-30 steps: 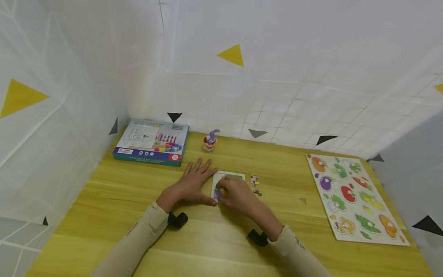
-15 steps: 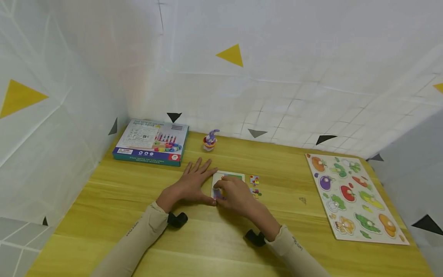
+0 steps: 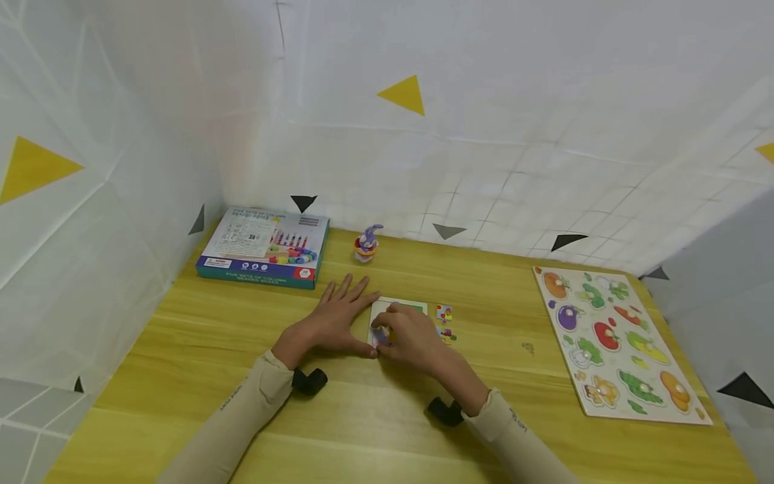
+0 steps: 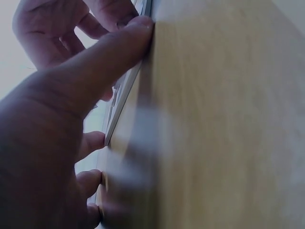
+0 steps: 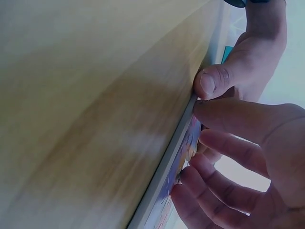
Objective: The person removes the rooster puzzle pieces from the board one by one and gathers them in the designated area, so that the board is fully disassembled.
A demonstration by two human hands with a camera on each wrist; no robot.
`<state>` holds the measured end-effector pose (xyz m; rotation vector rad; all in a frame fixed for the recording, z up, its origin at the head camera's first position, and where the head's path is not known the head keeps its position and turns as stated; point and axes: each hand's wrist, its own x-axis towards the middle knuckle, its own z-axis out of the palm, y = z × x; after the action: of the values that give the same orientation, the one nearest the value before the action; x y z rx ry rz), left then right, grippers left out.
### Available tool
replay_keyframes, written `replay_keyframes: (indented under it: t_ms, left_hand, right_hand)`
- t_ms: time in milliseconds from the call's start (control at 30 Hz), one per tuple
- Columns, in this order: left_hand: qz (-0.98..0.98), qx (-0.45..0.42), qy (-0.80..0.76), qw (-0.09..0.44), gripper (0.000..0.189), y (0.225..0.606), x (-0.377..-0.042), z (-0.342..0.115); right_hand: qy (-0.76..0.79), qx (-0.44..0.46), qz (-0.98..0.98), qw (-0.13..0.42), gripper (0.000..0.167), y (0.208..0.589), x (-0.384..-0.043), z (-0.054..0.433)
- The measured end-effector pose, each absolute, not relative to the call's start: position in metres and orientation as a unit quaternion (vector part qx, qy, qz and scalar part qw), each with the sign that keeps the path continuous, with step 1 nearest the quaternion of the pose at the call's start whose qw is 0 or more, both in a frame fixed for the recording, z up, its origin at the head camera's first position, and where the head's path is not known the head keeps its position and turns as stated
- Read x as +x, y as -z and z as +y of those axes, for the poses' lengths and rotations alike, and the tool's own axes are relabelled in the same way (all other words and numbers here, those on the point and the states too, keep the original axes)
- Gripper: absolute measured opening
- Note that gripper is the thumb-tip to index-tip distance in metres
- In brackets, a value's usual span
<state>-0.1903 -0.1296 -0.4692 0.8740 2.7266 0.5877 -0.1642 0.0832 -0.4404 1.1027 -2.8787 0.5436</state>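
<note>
A small jigsaw puzzle in a pale square tray (image 3: 374, 309) lies flat on the table. My left hand (image 3: 331, 325) is spread beside it, with its thumb at the tray's near left corner and its index fingertip by the far left corner. My right hand (image 3: 411, 336) arches over the puzzle. In the right wrist view, the bent fingers (image 5: 205, 179) rest on the colourful picture (image 5: 183, 155), and its thumb lies at the tray's edge beside the left thumb (image 5: 209, 83). Part of the picture is hidden under the right hand. Two loose jigsaw pieces, one farther back (image 3: 444, 313) and one nearer (image 3: 446, 335), lie right of the tray.
A boxed bead set (image 3: 260, 249) lies at the back left. A purple rabbit figurine (image 3: 366, 243) stands behind the puzzle. On the right is a large vegetable knob-puzzle board (image 3: 617, 343). White sheeting with triangles (image 3: 484, 134) surrounds the wooden table (image 3: 338, 430).
My right hand has shifted slightly left over the puzzle, its fingertips closer to the tray's left side. My left hand stays in place, and so do the loose pieces.
</note>
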Motion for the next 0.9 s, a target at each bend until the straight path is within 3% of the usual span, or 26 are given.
replay_keyframes:
  t_ms: [900]
  left_hand:
    - [0.922,0.300,-0.212,0.121,0.112,0.4675,-0.1914,-0.1322]
  right_hand:
    - [-0.189,0.359,-0.914,0.018,0.028,0.4412,-0.1585,0.0817]
